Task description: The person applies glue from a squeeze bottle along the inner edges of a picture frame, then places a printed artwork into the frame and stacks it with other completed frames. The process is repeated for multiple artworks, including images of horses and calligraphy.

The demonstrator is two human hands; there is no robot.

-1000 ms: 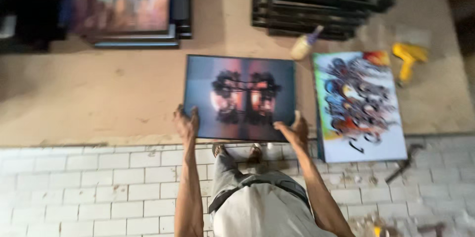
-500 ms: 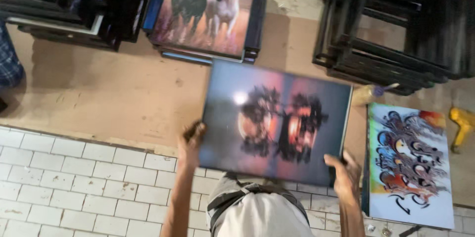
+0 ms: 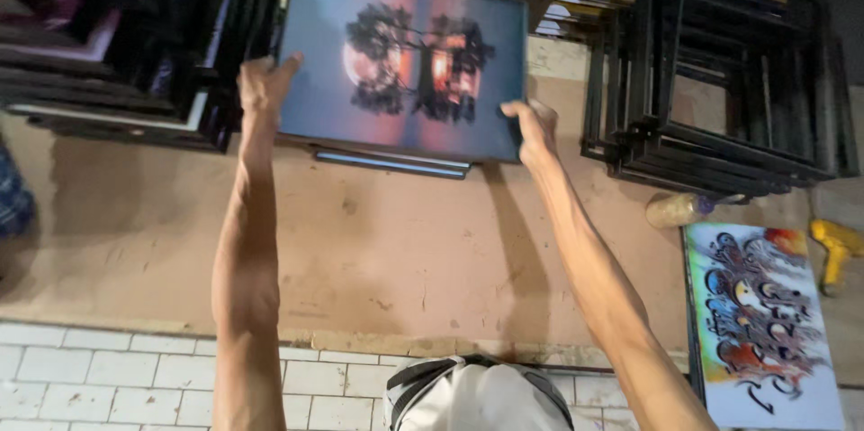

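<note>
The framed picture [image 3: 405, 67] is the landmark, held above the tabletop [image 3: 378, 242] with the left hand [image 3: 261, 80] on its left edge and the right hand [image 3: 533, 130] at its lower right corner. Left of it lies a stack of framed pictures [image 3: 117, 44]. Right of it stands a pile of empty frames [image 3: 720, 80]. Below that pile, right of the picture, lie a bottle [image 3: 677, 210], an unframed print [image 3: 765, 323] and a drill [image 3: 835, 246].

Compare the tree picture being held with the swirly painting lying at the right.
The tree picture is held up off the surface by the left hand and right hand; the swirly painting lies flat, untouched. The tree picture is dark blue and pink with a black edge; the swirly painting is multicoloured on white. Both are rectangular prints.
</note>
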